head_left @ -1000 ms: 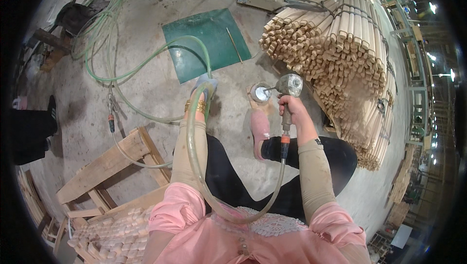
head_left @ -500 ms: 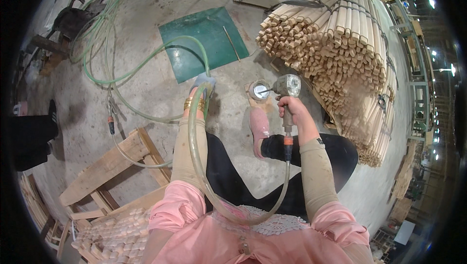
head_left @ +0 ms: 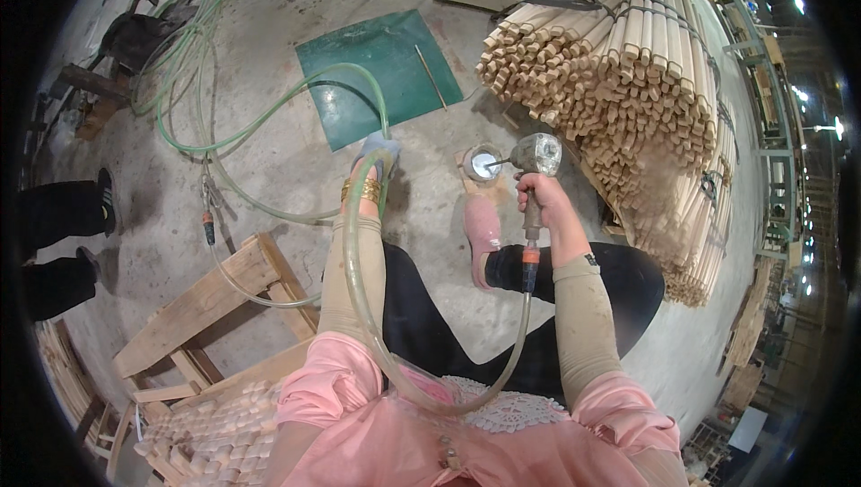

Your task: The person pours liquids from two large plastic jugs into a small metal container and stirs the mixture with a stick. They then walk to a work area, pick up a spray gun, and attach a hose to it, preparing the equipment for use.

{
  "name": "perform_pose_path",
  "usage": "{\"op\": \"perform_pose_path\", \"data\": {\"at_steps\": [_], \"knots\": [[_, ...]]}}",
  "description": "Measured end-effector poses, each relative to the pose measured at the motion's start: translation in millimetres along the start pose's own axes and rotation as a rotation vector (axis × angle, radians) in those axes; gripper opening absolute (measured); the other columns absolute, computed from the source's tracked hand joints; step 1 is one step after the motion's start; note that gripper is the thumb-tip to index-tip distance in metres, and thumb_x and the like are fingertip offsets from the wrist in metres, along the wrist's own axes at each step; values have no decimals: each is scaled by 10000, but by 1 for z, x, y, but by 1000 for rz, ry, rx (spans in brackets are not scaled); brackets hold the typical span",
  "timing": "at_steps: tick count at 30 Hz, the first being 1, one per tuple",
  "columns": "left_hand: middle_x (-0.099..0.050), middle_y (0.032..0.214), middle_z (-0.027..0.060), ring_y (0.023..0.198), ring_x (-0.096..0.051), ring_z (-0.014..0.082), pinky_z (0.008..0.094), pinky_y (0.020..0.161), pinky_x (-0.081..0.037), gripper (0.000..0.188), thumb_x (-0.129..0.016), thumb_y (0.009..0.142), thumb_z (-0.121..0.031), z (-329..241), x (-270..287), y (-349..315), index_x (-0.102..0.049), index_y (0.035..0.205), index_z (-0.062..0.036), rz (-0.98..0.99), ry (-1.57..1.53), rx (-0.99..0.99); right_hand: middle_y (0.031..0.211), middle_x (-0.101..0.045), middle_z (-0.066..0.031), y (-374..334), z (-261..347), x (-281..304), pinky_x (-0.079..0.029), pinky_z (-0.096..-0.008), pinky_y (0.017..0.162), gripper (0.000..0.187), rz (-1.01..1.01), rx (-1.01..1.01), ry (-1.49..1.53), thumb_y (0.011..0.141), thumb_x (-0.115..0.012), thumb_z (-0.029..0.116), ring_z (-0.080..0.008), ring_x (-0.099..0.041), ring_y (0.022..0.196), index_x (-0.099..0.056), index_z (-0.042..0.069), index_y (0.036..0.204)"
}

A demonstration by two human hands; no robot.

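Observation:
My right hand is wrapped round the handle of a pistol-shaped air drill. Its thin bit points left, with the tip over a round cup of whitish content on the floor; I cannot tell whether it touches. From the base of the handle an air hose loops across my lap and up along my left forearm. In a grey-blue glove, my left hand closes on this hose, its fingers partly hidden. My pink shoe is just below the cup.
Strapped bundles of wooden sticks are piled at the right. A green sheet with a thin stick on it lies ahead. Green hoses coil at the left. A wooden frame stands lower left, near another person's feet.
The view has shifted slightly. At the left edge, the other person's legs have moved and a second shoe now shows. Both my hands keep their hold, with the drill still beside the cup.

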State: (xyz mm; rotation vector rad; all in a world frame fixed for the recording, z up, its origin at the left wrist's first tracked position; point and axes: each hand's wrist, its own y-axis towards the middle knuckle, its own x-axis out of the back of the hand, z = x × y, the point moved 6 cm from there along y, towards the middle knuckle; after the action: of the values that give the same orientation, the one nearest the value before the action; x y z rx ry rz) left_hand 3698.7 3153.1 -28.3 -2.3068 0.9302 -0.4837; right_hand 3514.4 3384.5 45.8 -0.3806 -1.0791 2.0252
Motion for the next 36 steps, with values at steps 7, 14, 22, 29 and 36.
{"op": "perform_pose_path", "data": {"at_steps": [7,14,22,29,36], "knots": [[-519,571,61,453,-487,174,331,426,-396,152,-513,745,-157,5,8,3,-563,778,-17,-31,134,85,577,-497,-68,1,4,-3,-410,-303,417,80,-31,33,8,661,-554,19,-159,-483,457,-537,-3,736],[-516,563,72,444,-489,183,334,421,-393,136,-482,747,-131,9,4,8,-550,780,-17,-26,129,74,587,-499,-69,2,9,-8,-411,-302,436,87,-15,43,11,664,-554,16,-162,-483,461,-544,-11,746],[-512,554,85,434,-492,193,337,416,-389,126,-446,750,-101,6,7,7,-535,782,-17,-30,122,59,588,-499,-58,3,8,-13,-405,-296,424,114,31,30,9,673,-559,18,-151,-480,466,-547,-16,782],[-519,559,85,440,-498,193,336,423,-390,127,-447,749,-104,-5,4,-1,-537,771,-16,-32,189,80,583,-490,-56,0,3,-12,-408,-286,414,115,60,-24,34,672,-558,9,-143,-476,462,-543,-12,784],[-534,582,74,472,-507,181,334,445,-402,148,-494,736,-134,0,7,6,-564,769,-8,-48,183,60,577,-482,-62,3,-1,-4,-410,-287,412,102,60,-40,18,681,-548,18,-151,-475,456,-527,-14,775]]}}
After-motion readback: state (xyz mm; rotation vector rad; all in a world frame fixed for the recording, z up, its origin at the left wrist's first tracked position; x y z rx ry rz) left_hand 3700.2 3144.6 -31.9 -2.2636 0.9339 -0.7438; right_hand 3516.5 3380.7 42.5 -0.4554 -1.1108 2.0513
